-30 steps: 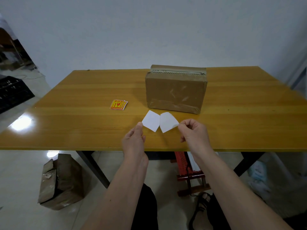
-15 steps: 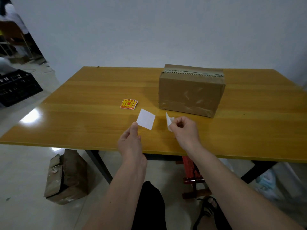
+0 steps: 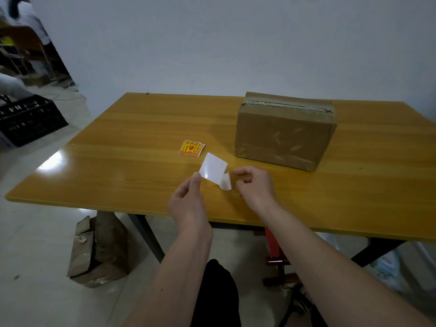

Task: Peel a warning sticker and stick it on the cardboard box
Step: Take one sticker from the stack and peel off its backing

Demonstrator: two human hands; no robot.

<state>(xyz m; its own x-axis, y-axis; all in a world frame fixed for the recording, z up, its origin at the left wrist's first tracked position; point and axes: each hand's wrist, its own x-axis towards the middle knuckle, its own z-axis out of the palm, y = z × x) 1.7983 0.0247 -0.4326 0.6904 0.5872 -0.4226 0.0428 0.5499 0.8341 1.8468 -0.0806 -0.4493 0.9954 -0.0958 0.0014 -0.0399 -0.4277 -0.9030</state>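
Observation:
The brown taped cardboard box (image 3: 283, 135) stands on the yellow wooden table (image 3: 132, 175), right of centre. A small stack of red-and-yellow warning stickers (image 3: 191, 148) lies flat to its left. Over the table's front part, my left hand (image 3: 188, 204) pinches the lower corner of a white square piece (image 3: 213, 168) whose blank side faces me. My right hand (image 3: 256, 185) is curled close beside it, fingertips at a smaller, curled white piece (image 3: 226, 184) that hangs by the square's lower right corner. Neither piece shows any print.
Beyond the table's front edge, a battered cardboard box (image 3: 99, 251) sits on the floor at the left and a red stool (image 3: 274, 249) stands underneath. A black crate (image 3: 28, 119) and a person (image 3: 21, 17) are at the far left.
The two white pieces were spread side by side; now the right one is curled and small against the square. Both hands have come closer together, and my view has swung left.

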